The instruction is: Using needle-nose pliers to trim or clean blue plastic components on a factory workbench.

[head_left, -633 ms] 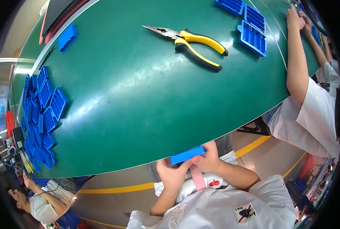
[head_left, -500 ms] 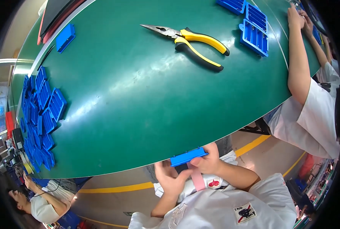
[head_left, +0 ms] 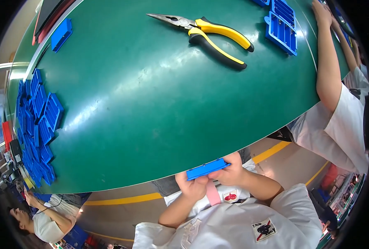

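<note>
At the near edge of the table, both my hands hold a blue plastic battery case, seen edge-on. My left hand grips its left end, with the fingers partly hidden below. My right hand is closed around the right end, its thumb pressed to the near side. A pair of long-nose pliers with yellow and black handles lies parted on the table, farther off.
The green table curves in front of me. A heap of blue battery cases lies at left, with a single blue case beyond. Other cases lie at the far right, near a co-worker's arm.
My left hand has moved from loosely beside the case to closing on its left end. My right hand keeps its hold. The view has shifted slightly.
</note>
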`<state>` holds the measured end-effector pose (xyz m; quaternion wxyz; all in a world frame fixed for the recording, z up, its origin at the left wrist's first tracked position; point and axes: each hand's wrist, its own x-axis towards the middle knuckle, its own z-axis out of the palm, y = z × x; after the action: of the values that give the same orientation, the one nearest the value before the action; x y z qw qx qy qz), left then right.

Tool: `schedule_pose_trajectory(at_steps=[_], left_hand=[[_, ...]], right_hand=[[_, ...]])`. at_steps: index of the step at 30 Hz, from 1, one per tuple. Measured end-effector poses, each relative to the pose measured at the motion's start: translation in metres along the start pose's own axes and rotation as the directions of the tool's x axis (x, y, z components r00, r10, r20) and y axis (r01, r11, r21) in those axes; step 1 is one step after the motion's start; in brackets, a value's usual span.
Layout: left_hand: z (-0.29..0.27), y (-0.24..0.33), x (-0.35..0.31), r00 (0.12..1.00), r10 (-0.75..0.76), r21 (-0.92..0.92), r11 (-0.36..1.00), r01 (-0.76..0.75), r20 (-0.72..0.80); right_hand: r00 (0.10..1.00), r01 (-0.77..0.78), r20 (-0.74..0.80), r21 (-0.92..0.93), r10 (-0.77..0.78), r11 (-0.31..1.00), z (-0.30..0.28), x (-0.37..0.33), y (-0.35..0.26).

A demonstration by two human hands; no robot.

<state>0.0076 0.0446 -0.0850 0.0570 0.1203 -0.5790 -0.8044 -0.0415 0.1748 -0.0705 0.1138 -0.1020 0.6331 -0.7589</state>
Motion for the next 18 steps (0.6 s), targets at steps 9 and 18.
schedule_pose_trajectory(at_steps=[9, 18], left_hand=[[0.009, 0.008, 0.009, 0.999, -0.037, -0.055, 0.998, 0.035, -0.03], [-0.013, 0.001, -0.002, 0.997, -0.031, 0.027, 0.999, 0.029, 0.066]], right_hand=[[0.989, 0.135, -0.049, -0.045, -0.138, 0.99, 0.002, 0.0, 0.012], [0.999, -0.013, 0.037, 0.044, 0.011, 0.999, -0.003, -0.004, -0.002]])
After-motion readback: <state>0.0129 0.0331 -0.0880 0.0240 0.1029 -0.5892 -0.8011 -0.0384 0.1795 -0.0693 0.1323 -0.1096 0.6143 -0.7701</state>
